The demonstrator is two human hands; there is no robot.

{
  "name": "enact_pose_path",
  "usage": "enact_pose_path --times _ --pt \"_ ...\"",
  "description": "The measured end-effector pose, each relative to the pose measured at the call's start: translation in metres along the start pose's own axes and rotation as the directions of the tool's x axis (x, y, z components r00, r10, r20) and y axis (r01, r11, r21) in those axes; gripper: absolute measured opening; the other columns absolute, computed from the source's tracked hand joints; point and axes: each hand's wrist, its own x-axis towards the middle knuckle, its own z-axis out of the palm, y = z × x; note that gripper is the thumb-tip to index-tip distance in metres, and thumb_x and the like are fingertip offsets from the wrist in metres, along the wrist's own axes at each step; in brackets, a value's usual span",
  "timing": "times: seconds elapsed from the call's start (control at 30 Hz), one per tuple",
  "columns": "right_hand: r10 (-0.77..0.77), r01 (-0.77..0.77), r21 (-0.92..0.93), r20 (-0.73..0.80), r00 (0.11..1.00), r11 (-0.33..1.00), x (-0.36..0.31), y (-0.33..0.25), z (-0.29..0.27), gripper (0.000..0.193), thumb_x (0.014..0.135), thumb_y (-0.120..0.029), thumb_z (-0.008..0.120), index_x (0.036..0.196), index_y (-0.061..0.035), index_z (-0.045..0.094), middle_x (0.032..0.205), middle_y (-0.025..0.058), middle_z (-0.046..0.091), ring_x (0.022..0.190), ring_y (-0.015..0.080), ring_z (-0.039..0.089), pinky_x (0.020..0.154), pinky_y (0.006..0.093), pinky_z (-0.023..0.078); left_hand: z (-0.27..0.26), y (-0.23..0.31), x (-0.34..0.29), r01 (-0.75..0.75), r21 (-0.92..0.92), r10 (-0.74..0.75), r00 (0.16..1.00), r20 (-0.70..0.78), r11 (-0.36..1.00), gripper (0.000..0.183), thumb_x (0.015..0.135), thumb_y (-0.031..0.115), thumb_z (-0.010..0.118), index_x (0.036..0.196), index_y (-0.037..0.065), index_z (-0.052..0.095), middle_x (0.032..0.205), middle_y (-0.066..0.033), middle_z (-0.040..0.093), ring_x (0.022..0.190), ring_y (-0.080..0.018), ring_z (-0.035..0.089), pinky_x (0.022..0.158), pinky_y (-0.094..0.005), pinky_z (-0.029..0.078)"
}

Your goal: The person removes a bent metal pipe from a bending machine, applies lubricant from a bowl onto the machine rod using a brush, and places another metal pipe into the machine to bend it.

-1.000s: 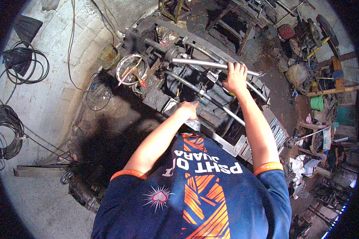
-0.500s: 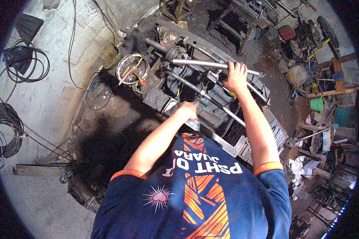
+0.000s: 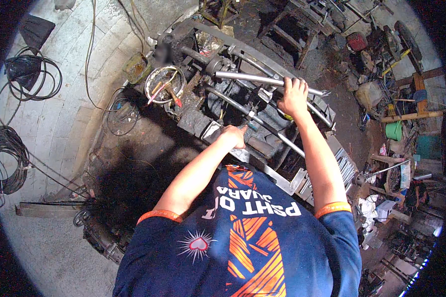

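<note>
A long silver metal tube [image 3: 248, 76] lies slantwise over a greasy machine, its left end close to a round chuck-like part [image 3: 214, 65]. My right hand [image 3: 294, 96] is closed over the tube near its right end, fingers on top and thumb toward me. At the machine's near side, my left hand [image 3: 234, 136] has its fingers curled beside a metal block [image 3: 212, 130]; whatever they grip is hidden beneath the hand. Between the hands runs a darker metal rod [image 3: 233, 105], roughly along the machine's length.
A round tub [image 3: 148, 84] with brushes stands at the machine's left. Several metal rods [image 3: 346, 168] lie by my right forearm. Coiled black cables [image 3: 7, 158] hang at the left wall. Clutter, with a green bucket [image 3: 394, 130], fills the right side.
The silver tube has shifted very slightly to the right. Both hands stay in nearly the same places.
</note>
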Motion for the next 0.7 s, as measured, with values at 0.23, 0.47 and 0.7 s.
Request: enact_pose_path --times 0.23,0.47,0.7 --pt "-0.004 0.004 -0.001 0.038 0.999 1.000 0.0020 -0.0013 -0.0024 0.076 0.061 -0.016 0.071 0.130 -0.0080 0.041 0.118 0.0199 0.046 0.120 0.0388 0.039 0.109 0.0533 0.022 -0.0003 0.0016 -0.0011 0.021 -0.014 -0.021 1.000 -0.006 1.000 0.092 0.076 0.044 0.067 0.149 0.018 0.018 0.122 -0.0194 0.059 0.111 -0.0345 0.058 0.097 -0.0420 0.044" --pt "-0.007 0.006 0.005 0.047 0.999 1.000 0.0030 0.0005 -0.0027 0.076 0.061 -0.017 0.071 0.130 -0.0091 0.041 0.119 0.0185 0.046 0.121 0.0380 0.039 0.110 0.0523 0.022 -0.0018 0.0019 -0.0034 0.023 0.004 -0.023 1.000 -0.006 1.000 0.092 0.076 0.045 0.067 0.149 0.018 0.018 0.122 -0.0183 0.059 0.110 -0.0345 0.058 0.096 -0.0435 0.045" --pt "-0.015 0.015 0.009 -0.005 1.000 1.000 -0.0004 0.0029 0.0009 0.074 0.062 -0.016 0.070 0.129 -0.0091 0.041 0.118 0.0188 0.046 0.119 0.0386 0.040 0.110 0.0528 0.021 -0.0019 0.0020 -0.0035 0.025 0.005 -0.025 1.000 0.007 1.000 0.092 0.076 0.045 0.067 0.149 0.019 0.018 0.122 -0.0181 0.060 0.110 -0.0346 0.058 0.095 -0.0433 0.046"
